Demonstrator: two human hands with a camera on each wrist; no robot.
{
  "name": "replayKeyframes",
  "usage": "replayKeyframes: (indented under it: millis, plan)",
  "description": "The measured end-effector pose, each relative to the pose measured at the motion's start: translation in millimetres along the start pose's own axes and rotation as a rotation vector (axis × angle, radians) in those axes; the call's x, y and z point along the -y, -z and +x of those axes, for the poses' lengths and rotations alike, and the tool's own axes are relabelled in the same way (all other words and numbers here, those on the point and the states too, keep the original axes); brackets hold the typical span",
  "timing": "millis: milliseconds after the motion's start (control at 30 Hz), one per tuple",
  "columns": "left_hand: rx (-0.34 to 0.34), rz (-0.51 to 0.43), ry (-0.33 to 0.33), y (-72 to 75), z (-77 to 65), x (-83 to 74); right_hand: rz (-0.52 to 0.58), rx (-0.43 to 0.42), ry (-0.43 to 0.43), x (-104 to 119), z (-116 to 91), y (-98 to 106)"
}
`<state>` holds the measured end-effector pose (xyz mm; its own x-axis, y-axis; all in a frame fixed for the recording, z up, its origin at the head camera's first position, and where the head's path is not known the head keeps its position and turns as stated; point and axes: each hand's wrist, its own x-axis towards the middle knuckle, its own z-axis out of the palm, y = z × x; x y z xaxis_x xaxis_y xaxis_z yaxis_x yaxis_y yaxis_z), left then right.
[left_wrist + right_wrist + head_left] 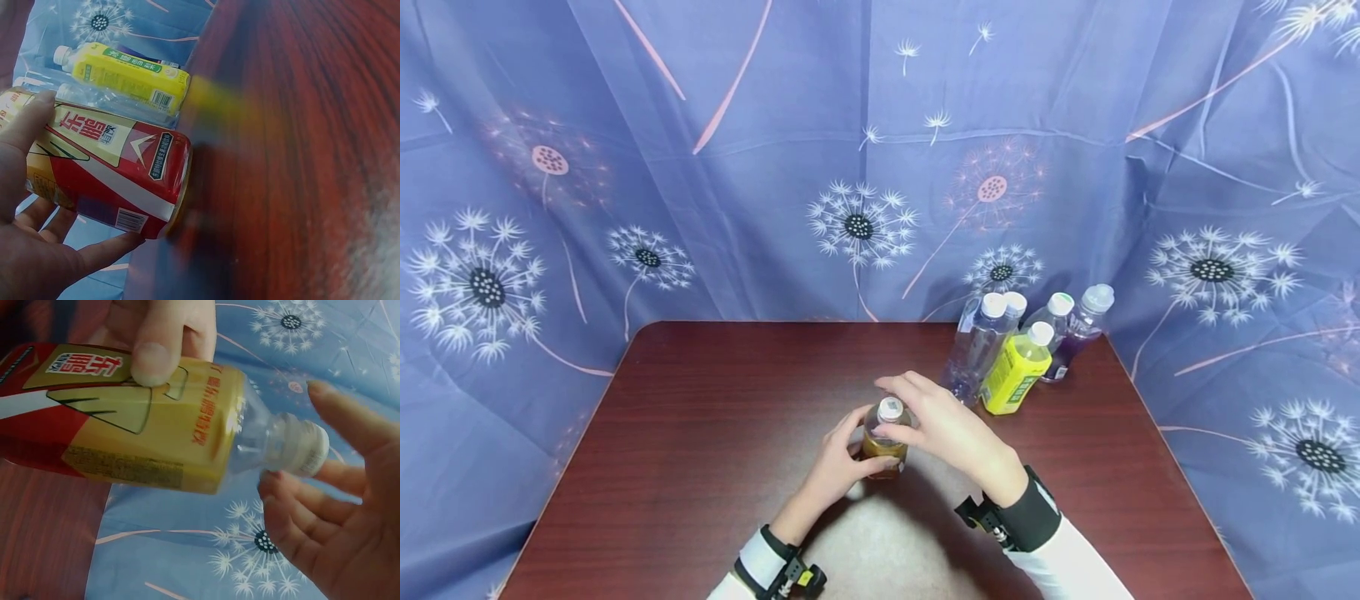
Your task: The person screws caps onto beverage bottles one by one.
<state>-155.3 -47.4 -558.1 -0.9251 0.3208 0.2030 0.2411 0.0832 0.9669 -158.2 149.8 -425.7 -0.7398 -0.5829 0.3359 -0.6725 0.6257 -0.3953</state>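
Note:
Near the middle of the table, a clear bottle with a red and gold label [156, 419] and a white cap [891, 408] stands upright, cap up. My left hand [835, 467] grips it round the label, with the thumb pressed on the label in the right wrist view. Around the cap curves my right hand [943, 429], its thumb and fingers spread apart. In the right wrist view the thumb is clear of the cap [315, 448]. One fingertip lies close to the bottle's neck; whether it touches, I cannot tell.
At the table's back right stands a group of bottles: a yellow-labelled bottle [1017, 375], a tall clear bottle [973, 358], a dark purple bottle [1067, 342] and others behind. A blue dandelion-print curtain [760, 208] hangs behind the dark red table [715, 392].

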Motion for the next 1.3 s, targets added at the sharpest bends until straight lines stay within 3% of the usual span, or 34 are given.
replayKeyframes:
  millis: [200, 467, 700, 800, 933, 1133, 1300]
  plan:
    - [-0.008, 0.009, -0.022, 0.4, 0.5, 0.2, -0.001, 0.002, 0.052, -1.1, 1.5, 1.3]
    - [-0.004, -0.001, -0.005, 0.6, 0.9, -0.3, 0.013, 0.028, 0.001, -2.0, 2.4, 0.8]
    - [-0.004, -0.013, 0.001, 0.7, 0.8, -0.3, -0.007, 0.011, 0.057, -3.3, 3.2, 0.8]
    - [-0.003, -0.018, 0.001, 0.3, 0.5, 0.0, -0.012, -0.013, 0.042, -2.3, 4.4, -2.3]
    - [-0.003, -0.005, -0.018, -0.1, 0.1, 0.9, 0.011, 0.011, 0.024, -1.7, 2.6, -1.0]
    - [-0.009, 0.001, -0.035, 0.2, -0.2, 3.5, 0.022, 0.019, 0.071, -4.4, 0.5, 1.8]
    - [-0.016, -0.006, -0.016, 0.4, -0.4, 4.0, 0.028, -0.007, 0.021, -2.9, 2.4, -2.1]
